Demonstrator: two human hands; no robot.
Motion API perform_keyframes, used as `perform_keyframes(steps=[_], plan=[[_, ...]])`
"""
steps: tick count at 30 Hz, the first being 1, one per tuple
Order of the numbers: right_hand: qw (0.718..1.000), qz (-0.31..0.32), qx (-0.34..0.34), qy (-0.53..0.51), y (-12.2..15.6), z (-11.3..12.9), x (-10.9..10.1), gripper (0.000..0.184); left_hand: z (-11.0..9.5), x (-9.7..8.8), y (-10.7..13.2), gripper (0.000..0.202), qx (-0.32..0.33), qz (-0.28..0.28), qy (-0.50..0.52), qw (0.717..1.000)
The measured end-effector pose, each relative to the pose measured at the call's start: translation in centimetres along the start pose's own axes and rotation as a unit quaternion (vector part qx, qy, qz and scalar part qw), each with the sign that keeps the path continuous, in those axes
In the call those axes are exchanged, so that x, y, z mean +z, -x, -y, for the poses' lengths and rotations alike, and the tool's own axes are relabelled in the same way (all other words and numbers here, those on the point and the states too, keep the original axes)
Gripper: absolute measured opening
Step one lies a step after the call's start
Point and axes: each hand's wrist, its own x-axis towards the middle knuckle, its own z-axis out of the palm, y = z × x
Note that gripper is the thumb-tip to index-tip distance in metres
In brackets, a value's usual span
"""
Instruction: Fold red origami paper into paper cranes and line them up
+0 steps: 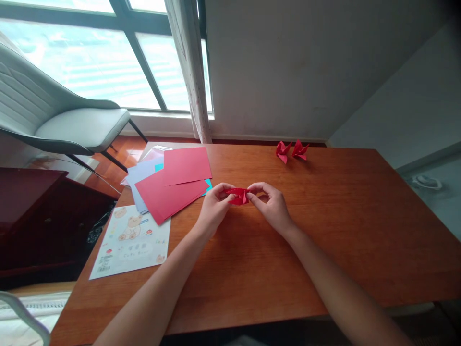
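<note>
Between my two hands is a small piece of folded red origami paper, held just above the wooden table. My left hand pinches its left end between thumb and fingers. At the right end, my right hand grips it with thumb and fingertips closed. Pointed flaps show in the middle of the folded paper; its ends are partly hidden by my fingers. Near the table's far edge stand two finished-looking red origami figures with pointed petals or wings, one on the left and one on the right.
Red paper sheets overlap pale and blue sheets at the table's left. A white sheet with bear drawings lies nearer. The wooden table reaches far right. A grey chair stands by the window beyond the left edge.
</note>
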Motion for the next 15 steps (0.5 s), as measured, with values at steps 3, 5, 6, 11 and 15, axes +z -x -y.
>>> perform_keyframes(steps=[3,5,6,11,15], plan=[[1.000,-0.008,-0.015,0.013,0.03,0.25,0.12,0.017,-0.06,0.04,-0.04,0.014,-0.001,-0.001,0.000,1.000],[1.000,-0.009,-0.014,0.014,0.09,0.36,0.18,0.018,-0.05,0.06,-0.03,0.014,0.001,0.000,-0.002,1.000],[1.000,-0.008,-0.012,0.015,0.12,0.39,0.19,0.018,-0.05,0.08,0.00,0.015,0.001,0.000,-0.003,1.000],[0.999,-0.001,-0.019,0.046,0.23,0.59,0.16,0.016,-0.09,-0.01,0.20,0.025,-0.024,0.012,0.018,0.999],[0.999,-0.018,0.003,0.039,0.34,0.80,0.15,0.022,-0.05,0.00,0.29,0.039,-0.087,0.034,0.119,0.989]])
